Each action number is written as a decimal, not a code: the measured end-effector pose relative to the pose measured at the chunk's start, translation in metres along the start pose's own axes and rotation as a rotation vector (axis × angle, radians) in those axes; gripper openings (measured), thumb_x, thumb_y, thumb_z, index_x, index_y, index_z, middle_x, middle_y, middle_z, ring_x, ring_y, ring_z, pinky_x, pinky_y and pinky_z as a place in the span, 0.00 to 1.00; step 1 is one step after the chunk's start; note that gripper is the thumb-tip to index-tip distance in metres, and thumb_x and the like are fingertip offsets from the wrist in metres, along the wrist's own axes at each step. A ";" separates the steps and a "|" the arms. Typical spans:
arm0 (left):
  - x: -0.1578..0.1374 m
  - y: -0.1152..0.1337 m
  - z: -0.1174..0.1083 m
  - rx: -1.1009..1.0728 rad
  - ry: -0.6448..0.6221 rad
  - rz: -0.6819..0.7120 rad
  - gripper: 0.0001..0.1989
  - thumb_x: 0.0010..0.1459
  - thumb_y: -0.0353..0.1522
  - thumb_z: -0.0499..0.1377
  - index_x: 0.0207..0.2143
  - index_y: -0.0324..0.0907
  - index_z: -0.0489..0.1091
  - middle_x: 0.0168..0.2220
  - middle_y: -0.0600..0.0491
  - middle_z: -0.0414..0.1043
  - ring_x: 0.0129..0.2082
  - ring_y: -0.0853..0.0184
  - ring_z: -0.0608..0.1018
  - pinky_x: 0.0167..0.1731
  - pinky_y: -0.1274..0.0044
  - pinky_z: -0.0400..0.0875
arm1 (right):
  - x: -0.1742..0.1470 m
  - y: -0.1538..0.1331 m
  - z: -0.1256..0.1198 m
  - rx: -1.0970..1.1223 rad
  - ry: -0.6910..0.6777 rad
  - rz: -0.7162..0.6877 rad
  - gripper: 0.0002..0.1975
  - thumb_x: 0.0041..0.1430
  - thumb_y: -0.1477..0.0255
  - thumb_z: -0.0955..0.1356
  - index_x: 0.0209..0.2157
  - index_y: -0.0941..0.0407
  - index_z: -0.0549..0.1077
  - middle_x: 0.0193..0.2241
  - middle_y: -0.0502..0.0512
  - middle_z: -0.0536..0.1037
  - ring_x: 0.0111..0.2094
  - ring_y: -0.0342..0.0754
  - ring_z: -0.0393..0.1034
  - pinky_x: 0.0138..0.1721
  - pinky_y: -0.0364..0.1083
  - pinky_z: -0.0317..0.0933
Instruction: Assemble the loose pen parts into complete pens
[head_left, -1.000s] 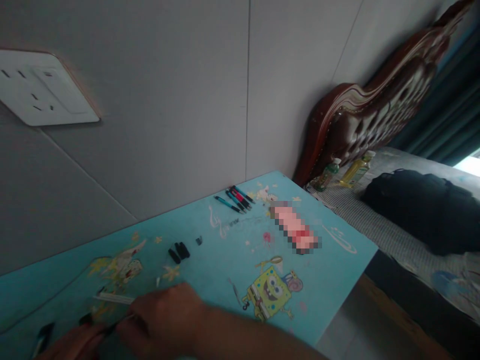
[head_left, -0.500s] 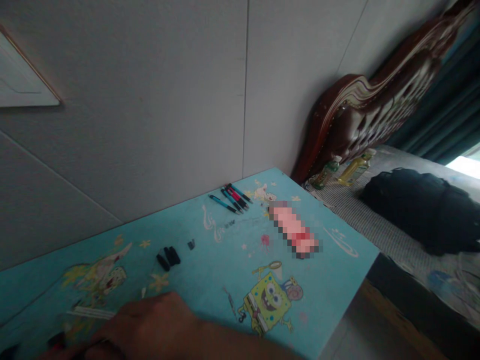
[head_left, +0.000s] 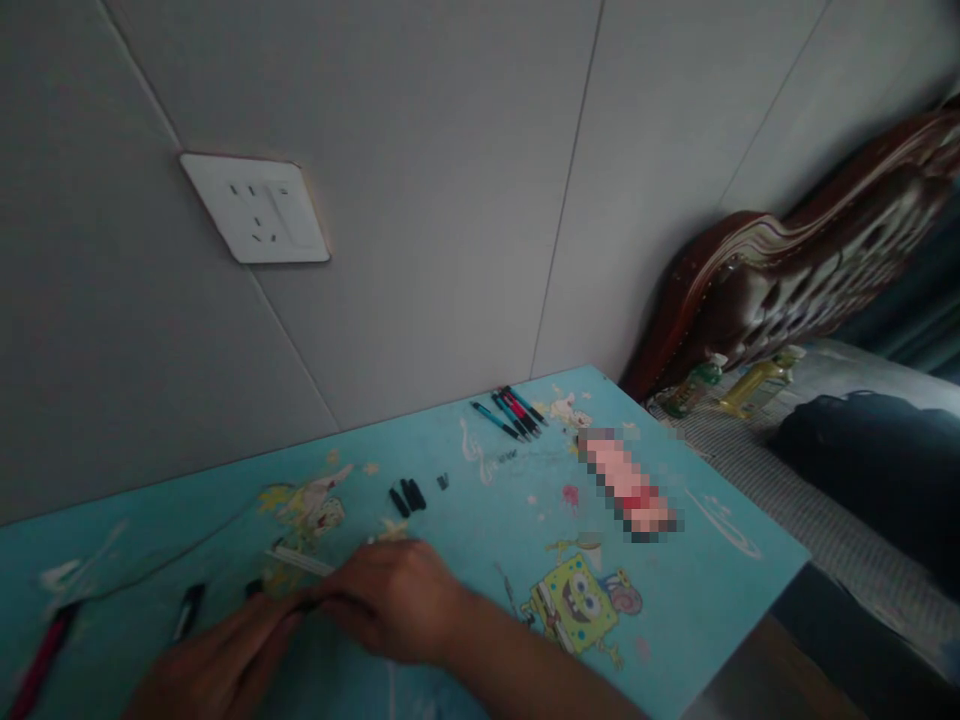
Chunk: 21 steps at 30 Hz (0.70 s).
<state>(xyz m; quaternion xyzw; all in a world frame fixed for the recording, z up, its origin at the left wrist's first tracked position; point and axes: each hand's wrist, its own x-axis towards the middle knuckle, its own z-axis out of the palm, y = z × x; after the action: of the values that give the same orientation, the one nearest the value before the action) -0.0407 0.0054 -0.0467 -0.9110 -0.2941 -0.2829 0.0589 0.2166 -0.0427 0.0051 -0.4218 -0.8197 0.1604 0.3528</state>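
Observation:
Low over the table, my right hand [head_left: 397, 600] has its fingers closed in a pinch. My left hand [head_left: 217, 665] meets it fingertip to fingertip, its fingers also pressed together. A small dark piece shows between the two hands, too hidden to name. Thin whitish sticks [head_left: 296, 560], like pen refills, lie just beyond my right fingers. Close to my left hand are a dark pen part [head_left: 187, 612], a black piece [head_left: 255, 588] and a pink pen [head_left: 49, 645]. Several black tubes like pen grips [head_left: 407, 497] and small dark bits [head_left: 442, 481] lie farther back.
Several blue and red pens [head_left: 514, 412] lie by the wall on the blue cartoon-printed table [head_left: 495, 530]. A pixelated pink object [head_left: 626, 485] is on the right. A wall socket [head_left: 259, 210] is above. Beyond the table's right edge are bottles [head_left: 761, 383] and a bed headboard [head_left: 720, 270].
The view has swung left, bringing the wall socket and more of the table's left side into sight. Both hands now show together, where earlier my right hand was blurred at the bottom edge.

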 end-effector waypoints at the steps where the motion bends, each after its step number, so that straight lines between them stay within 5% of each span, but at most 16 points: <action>1: 0.006 0.000 0.000 0.000 -0.029 0.013 0.15 0.64 0.41 0.52 0.47 0.47 0.73 0.42 0.54 0.79 0.36 0.65 0.82 0.37 0.78 0.77 | 0.000 0.002 0.001 0.014 0.008 -0.003 0.14 0.67 0.64 0.62 0.48 0.53 0.73 0.40 0.51 0.79 0.42 0.44 0.73 0.46 0.41 0.62; 7: 0.026 0.023 -0.003 -0.011 -0.104 -0.061 0.14 0.65 0.37 0.53 0.50 0.44 0.69 0.43 0.52 0.78 0.35 0.67 0.81 0.36 0.79 0.75 | 0.001 0.006 0.005 -0.003 0.076 0.127 0.13 0.67 0.63 0.62 0.40 0.55 0.75 0.34 0.53 0.80 0.37 0.46 0.73 0.41 0.41 0.62; 15: 0.040 0.043 -0.014 0.035 -0.069 -0.033 0.14 0.66 0.36 0.52 0.48 0.44 0.73 0.34 0.50 0.78 0.30 0.68 0.80 0.32 0.80 0.74 | -0.004 0.004 0.002 -0.071 0.011 0.233 0.25 0.71 0.64 0.55 0.23 0.57 0.70 0.19 0.49 0.70 0.22 0.42 0.65 0.28 0.41 0.55; 21: 0.043 0.046 -0.025 -0.063 -0.011 -0.067 0.14 0.66 0.34 0.50 0.48 0.46 0.72 0.33 0.52 0.78 0.30 0.69 0.79 0.32 0.80 0.73 | -0.005 -0.006 -0.008 0.026 0.012 0.102 0.14 0.68 0.65 0.59 0.36 0.57 0.73 0.31 0.54 0.75 0.34 0.45 0.69 0.37 0.42 0.59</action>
<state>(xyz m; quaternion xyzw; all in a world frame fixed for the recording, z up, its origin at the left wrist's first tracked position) 0.0019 -0.0173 0.0005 -0.9035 -0.3157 -0.2891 0.0190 0.2207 -0.0511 0.0119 -0.4595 -0.7928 0.1864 0.3544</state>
